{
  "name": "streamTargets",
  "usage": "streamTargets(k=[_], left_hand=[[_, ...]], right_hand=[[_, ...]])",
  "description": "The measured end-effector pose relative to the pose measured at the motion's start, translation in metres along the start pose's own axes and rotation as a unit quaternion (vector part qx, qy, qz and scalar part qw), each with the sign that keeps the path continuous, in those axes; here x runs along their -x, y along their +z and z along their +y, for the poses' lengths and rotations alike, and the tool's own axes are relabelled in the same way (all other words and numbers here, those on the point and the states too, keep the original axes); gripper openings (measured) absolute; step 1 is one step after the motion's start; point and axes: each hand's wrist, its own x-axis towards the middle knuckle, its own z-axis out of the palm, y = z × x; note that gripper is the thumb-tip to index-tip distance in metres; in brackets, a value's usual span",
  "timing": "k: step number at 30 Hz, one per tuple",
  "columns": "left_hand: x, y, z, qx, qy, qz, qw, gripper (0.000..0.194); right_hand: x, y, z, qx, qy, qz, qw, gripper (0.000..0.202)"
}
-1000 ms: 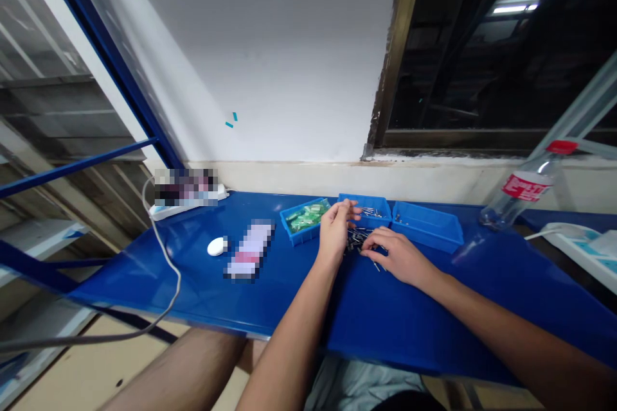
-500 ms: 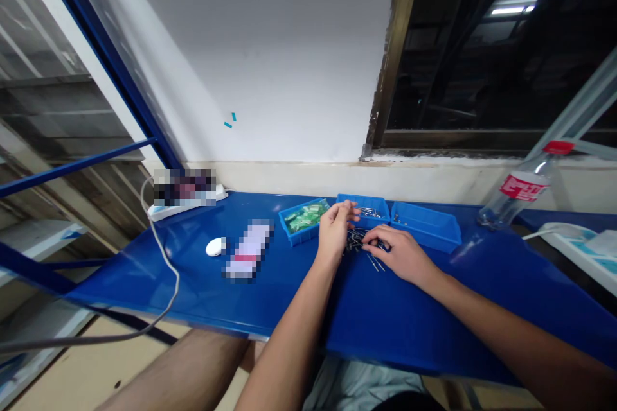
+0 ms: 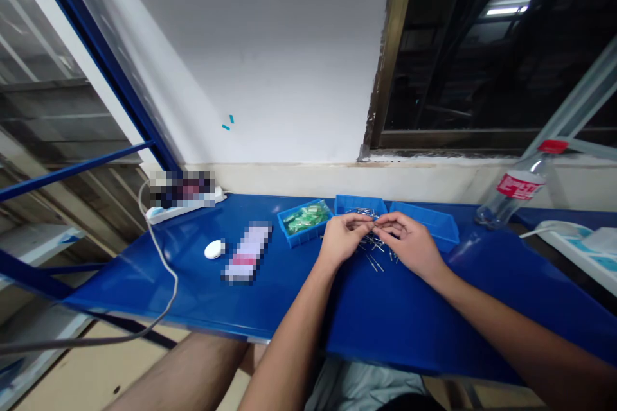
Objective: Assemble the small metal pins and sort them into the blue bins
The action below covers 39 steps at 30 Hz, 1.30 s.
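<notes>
Our left hand (image 3: pixel 343 237) and right hand (image 3: pixel 409 243): fingertips meet, whether gripping we cannot tell | thin silver metal pins (image 3: pixel 374 243): loose below, on glossy blue table (image 3: pixel 385 314) | we judge light, stiff, slippery; pinch mid-shaft

**Thin metal pins (image 3: pixel 373 244) in a loose heap**

From my remote seat I see them silvery and straight, lying criss-crossed on the blue tabletop (image 3: pixel 409 340) before the middle tray (image 3: pixel 344 205). A few splay out nearest me; their tips are too small to read.
</notes>
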Motion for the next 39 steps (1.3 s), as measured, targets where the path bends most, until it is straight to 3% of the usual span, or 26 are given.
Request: streamTargets(k=[5, 10, 14, 18, 21, 28, 32, 39], left_hand=[[-0.002, 0.001, -0.003, 0.025, -0.022, 0.01, 0.999, 0.029], [-0.003, 0.003, -0.003, 0.023, -0.008, 0.006, 1.0, 0.028], [0.002, 0.003, 0.002, -0.075, 0.009, 0.013, 0.997, 0.028], [0.006, 0.002, 0.009, -0.154, 0.024, -0.025, 0.987, 0.036], [0.007, 0.002, 0.01, -0.143, 0.021, -0.034, 0.989, 0.029], [0.002, 0.003, 0.001, -0.125, 0.011, 0.018, 0.992, 0.015], [0.001, 0.004, -0.004, -0.133, 0.032, 0.008, 0.991, 0.021], [0.0, 0.003, -0.007, -0.113, 0.059, -0.011, 0.992, 0.029]], right_hand=[[0.0, -0.001, -0.004, 0.096, -0.029, 0.011, 0.995, 0.026], [0.0, -0.001, -0.005, 0.117, -0.033, -0.011, 0.993, 0.025], [0.0, -0.002, -0.006, 0.117, -0.042, -0.018, 0.992, 0.019], [0.001, -0.003, -0.006, 0.079, -0.021, -0.024, 0.996, 0.013], [0.001, -0.003, -0.007, 0.071, -0.02, -0.028, 0.997, 0.011], [0.002, -0.002, -0.007, 0.094, -0.015, -0.019, 0.995, 0.016], [0.001, -0.002, -0.004, 0.074, 0.022, -0.011, 0.997, 0.021], [0.002, 0.0, -0.002, 0.055, 0.023, -0.022, 0.998, 0.022]])
